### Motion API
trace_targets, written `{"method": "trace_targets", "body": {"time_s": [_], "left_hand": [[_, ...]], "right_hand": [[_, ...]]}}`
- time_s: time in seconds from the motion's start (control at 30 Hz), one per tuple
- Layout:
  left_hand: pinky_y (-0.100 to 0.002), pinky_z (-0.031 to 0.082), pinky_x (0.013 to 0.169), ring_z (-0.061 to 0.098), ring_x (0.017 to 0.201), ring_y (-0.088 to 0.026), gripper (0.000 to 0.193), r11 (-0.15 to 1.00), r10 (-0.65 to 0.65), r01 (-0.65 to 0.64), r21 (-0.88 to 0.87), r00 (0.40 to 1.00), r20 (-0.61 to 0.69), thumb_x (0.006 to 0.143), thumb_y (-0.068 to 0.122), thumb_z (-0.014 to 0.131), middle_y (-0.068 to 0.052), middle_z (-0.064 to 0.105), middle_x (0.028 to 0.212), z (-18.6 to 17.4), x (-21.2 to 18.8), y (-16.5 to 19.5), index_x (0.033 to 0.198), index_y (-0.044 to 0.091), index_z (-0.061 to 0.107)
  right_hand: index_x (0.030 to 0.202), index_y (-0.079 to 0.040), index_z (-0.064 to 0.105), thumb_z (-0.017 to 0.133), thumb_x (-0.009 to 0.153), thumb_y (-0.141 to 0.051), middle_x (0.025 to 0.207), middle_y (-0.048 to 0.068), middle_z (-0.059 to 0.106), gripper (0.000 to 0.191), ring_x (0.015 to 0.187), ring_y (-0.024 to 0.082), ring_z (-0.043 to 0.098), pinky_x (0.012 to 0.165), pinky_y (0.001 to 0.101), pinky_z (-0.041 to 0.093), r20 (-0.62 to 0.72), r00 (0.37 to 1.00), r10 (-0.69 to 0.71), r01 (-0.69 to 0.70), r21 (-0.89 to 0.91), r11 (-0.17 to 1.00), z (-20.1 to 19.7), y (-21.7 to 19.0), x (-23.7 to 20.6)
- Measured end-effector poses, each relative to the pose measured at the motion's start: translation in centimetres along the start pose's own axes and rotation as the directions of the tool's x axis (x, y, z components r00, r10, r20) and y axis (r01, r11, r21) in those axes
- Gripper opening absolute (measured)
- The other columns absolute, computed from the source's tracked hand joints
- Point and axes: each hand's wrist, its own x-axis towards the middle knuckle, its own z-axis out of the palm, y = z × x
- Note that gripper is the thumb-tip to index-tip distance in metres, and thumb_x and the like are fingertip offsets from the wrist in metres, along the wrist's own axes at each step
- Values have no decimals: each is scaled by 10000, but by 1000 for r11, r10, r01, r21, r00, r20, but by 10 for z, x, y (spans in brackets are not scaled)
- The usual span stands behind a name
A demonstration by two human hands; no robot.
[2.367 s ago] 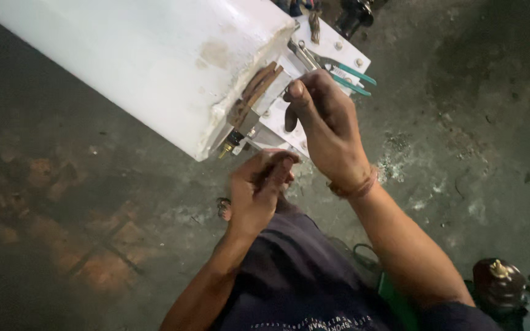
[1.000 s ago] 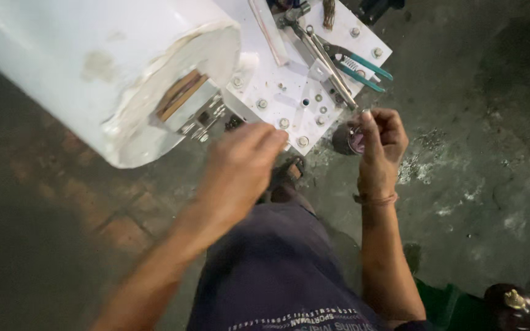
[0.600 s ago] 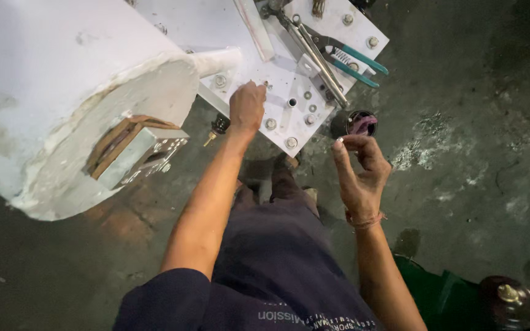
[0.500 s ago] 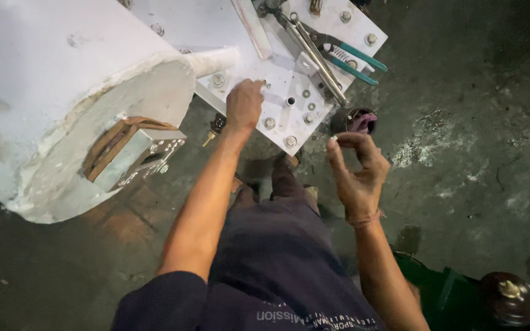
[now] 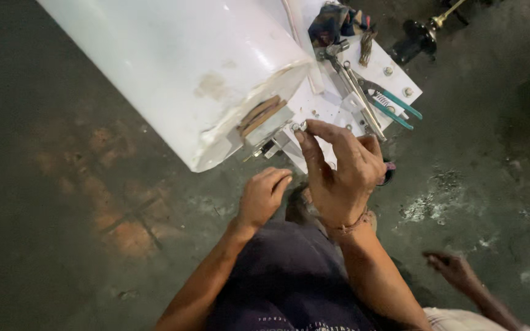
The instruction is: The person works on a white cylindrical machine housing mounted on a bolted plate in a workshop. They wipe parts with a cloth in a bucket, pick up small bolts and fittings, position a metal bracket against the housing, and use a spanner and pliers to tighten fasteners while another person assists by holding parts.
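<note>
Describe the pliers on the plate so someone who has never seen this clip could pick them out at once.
Start at the big white cylinder lying across the top of the view; a flat white plate studded with bolts juts out at its right end. The pliers lie near the plate's right edge, beside a long metal tool. Their teal handles set them apart from the bare grey metal around them.
</note>
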Motion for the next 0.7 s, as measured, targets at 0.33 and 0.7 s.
{"method": "trace_targets", "body": {"time_s": [0.33, 0.7], "left_hand": [[-389, 568, 764, 736, 893, -300, 169, 999, -6, 6, -46, 1000, 17, 972, 160, 673, -120, 750, 1000, -23, -13, -22, 1070, 41, 744], [-403, 566, 751, 733, 869, -312, 168, 995, 47, -43, -86, 998, 52, 972, 151, 681, -136, 748, 995, -31, -15, -24, 1064, 21, 736]], "right_hand": [[1097, -101, 722, 846, 997, -127, 998, 18, 776, 161, 818, 137, 713, 787, 312, 422, -81, 997, -12, 6, -74, 997, 7, -25, 4], [1112, -76, 658, 761, 1074, -135, 1011, 53, 735, 125, 948, 230, 705, 943, 343, 493, -73, 997, -20, 8, -164, 986, 14, -28, 2]]}}
